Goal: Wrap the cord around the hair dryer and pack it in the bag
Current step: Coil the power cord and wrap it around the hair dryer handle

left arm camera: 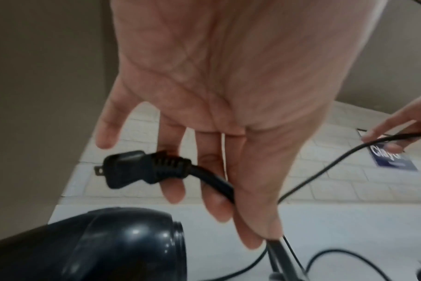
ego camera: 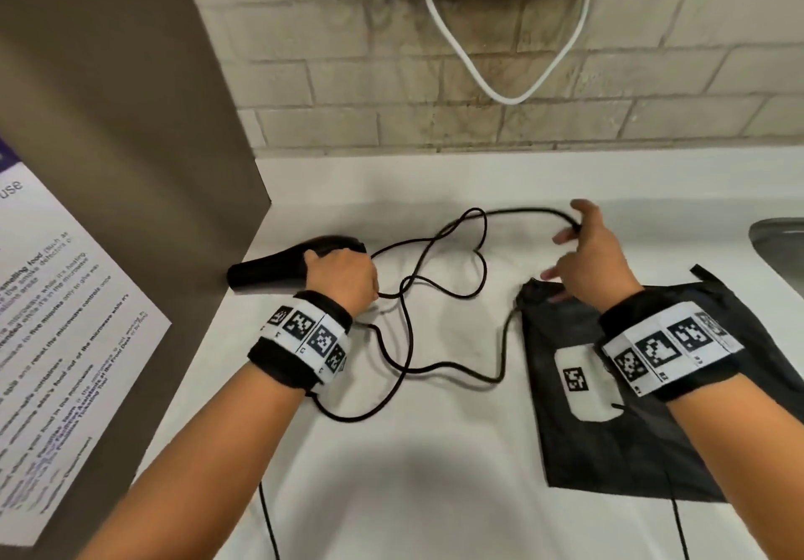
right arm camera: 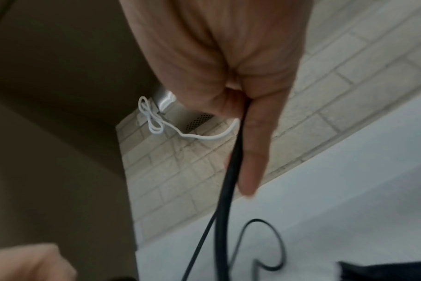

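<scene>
Pinching the black cord at a far loop, the right hand hovers above the mouth of the dark bag; the left hand has its fingers loosely extended, the plug end lying across them, directly over the hair dryer. The dryer lies lengthwise left-right on the white bench, against the brown panel, nearer the left hand. Slack cord sprawls between both hands, unwound.
</scene>
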